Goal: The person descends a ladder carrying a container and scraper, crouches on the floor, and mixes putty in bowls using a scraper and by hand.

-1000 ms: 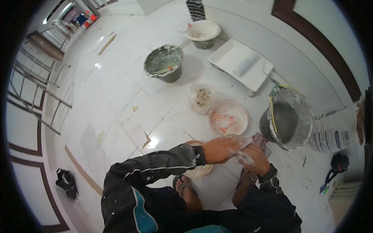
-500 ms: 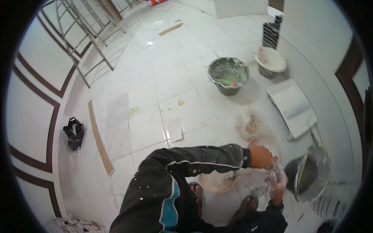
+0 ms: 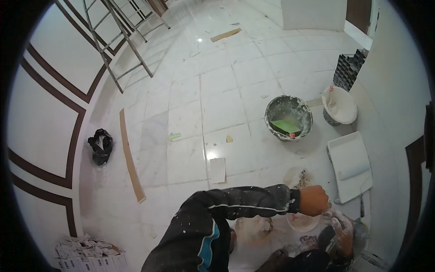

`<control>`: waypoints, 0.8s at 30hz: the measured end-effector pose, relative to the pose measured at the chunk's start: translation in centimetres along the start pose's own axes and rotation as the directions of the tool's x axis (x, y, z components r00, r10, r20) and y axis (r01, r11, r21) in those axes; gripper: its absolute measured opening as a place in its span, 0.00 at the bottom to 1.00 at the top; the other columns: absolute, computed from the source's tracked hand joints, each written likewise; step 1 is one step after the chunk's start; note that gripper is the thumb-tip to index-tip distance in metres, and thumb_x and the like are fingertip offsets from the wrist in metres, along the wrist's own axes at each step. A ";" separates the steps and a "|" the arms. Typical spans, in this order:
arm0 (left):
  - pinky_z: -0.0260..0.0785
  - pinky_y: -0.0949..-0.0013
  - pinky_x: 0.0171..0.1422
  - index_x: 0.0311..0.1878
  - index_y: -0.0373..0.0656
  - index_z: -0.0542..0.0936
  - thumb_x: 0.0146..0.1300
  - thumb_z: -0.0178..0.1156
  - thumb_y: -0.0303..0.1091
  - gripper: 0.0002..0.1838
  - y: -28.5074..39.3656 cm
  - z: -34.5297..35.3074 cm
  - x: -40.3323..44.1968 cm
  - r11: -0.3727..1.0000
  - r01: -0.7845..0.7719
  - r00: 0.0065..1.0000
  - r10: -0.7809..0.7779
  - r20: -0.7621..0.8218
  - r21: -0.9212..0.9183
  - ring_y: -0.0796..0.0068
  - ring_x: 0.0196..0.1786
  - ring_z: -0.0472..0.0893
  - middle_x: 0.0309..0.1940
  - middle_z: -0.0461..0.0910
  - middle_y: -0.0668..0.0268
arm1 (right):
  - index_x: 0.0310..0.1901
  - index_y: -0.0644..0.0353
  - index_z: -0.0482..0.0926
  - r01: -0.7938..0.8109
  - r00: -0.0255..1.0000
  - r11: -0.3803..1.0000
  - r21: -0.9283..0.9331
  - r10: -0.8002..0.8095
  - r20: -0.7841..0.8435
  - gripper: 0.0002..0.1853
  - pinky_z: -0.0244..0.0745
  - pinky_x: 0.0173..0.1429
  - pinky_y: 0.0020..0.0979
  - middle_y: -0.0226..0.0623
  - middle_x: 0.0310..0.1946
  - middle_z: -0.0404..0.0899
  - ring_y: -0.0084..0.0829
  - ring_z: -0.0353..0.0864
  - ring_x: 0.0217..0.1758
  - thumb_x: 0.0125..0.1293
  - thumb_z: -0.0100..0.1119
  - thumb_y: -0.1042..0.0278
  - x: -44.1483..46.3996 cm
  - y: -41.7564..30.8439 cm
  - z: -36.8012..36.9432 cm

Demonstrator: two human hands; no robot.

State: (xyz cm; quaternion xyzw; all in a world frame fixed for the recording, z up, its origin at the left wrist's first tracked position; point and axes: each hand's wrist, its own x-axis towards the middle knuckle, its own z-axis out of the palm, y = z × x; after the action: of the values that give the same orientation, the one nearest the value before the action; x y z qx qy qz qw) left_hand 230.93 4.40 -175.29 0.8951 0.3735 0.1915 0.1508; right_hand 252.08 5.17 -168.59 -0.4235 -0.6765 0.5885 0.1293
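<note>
My left hand (image 3: 314, 200) is closed in a fist at the lower right, above a round pale basin (image 3: 301, 223). What its fingers hold, if anything, is hidden. Close beside it, my right hand (image 3: 344, 233) is whitened with residue and its fingers are curled. Something whitish and translucent shows between the two hands, too blurred to name. A dark grey bucket (image 3: 361, 232) stands partly hidden behind my right hand. Left of the basin is another round pale container (image 3: 253, 230) with whitish stuff. Beyond my left hand lies a clear, crumpled-looking patch with small brownish bits (image 3: 302, 177).
A stained bucket (image 3: 290, 105) holds a green tool. Behind it stand a white-topped bucket (image 3: 340, 105) and dark stacked pieces (image 3: 349, 70). A white paint tray (image 3: 351, 156) lies right. Left are a ladder (image 3: 131, 50), black bag (image 3: 100, 147), cardboard strip (image 3: 130, 158) and boxes (image 3: 90, 256).
The view has shifted, so the floor things appear lower and further right. My hands have moved a little apart; the translucent material between them shows less.
</note>
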 end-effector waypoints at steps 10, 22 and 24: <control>0.51 0.62 0.69 0.62 0.35 0.64 0.66 0.45 0.38 0.25 21.7 0.8 -2.0 0.295 0.189 0.581 -0.802 -0.136 -0.937 0.56 0.65 0.62 0.62 0.63 0.51 | 0.62 0.71 0.60 0.001 0.965 0.995 -0.104 -0.028 -0.259 0.24 0.52 0.68 0.39 0.54 0.61 0.60 0.46 0.59 0.65 0.71 0.44 0.62 -8.9 -6.3 5.6; 0.60 0.69 0.64 0.57 0.33 0.69 0.73 0.37 0.49 0.27 37.2 -15.9 -6.0 -0.389 -0.192 -0.053 -0.912 0.406 -0.901 0.69 0.56 0.71 0.53 0.73 0.59 | 0.64 0.74 0.50 -0.288 0.957 0.927 0.239 0.288 0.038 0.40 0.56 0.66 0.36 0.57 0.60 0.60 0.45 0.62 0.63 0.61 0.59 0.57 -19.4 -17.7 12.3; 0.61 0.65 0.65 0.61 0.36 0.65 0.72 0.37 0.52 0.28 38.8 -17.6 -6.0 -0.512 -0.181 -0.020 -0.852 0.524 -0.839 0.66 0.56 0.72 0.53 0.72 0.60 | 0.60 0.73 0.56 -0.247 0.969 0.920 0.304 0.226 0.103 0.35 0.62 0.61 0.36 0.55 0.53 0.66 0.43 0.67 0.58 0.60 0.60 0.58 -19.9 -22.9 11.4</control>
State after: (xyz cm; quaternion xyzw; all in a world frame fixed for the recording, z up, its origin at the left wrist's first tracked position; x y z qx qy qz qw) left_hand 242.71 -23.93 -145.15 -0.1392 0.5719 0.5659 0.5773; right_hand 246.87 -15.96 -144.54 -0.4565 -0.5220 0.7135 0.1008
